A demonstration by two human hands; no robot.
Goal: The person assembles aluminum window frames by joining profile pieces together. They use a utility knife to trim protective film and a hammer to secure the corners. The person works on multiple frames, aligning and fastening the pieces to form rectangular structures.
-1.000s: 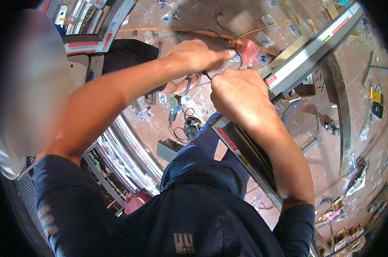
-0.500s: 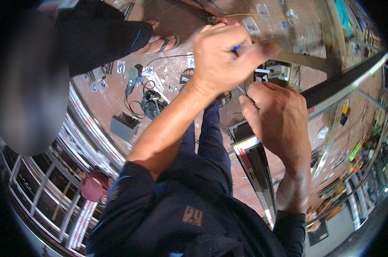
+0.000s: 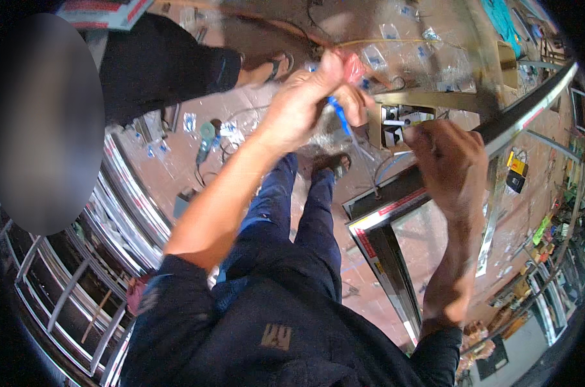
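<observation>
My left hand [image 3: 305, 106] is closed on a screwdriver [image 3: 339, 117] with a blue handle. Its thin shaft slants down to the dark upper face of a metal frame [image 3: 386, 242], near the corner. A red, translucent thing [image 3: 352, 67] shows at the left fingers; I cannot tell whether they hold it. My right hand [image 3: 450, 161], smeared by motion, hovers over the frame's long bar [image 3: 531, 122], right of the screwdriver. Its fingers are curled in, and whatever they hold is hidden.
Beyond the frame stands an open cardboard box [image 3: 374, 126] with small parts. A green power tool [image 3: 206, 138] and plastic packets [image 3: 389, 31] lie on the tiled floor. Metal profiles [image 3: 134, 206] fill a rack at left. A person in dark clothes [image 3: 170, 64] is at upper left.
My left hand has moved left and down, uncovering the screwdriver's blue handle and shaft. My right hand has drawn away to the right from the frame's corner. The view has shifted a little.
</observation>
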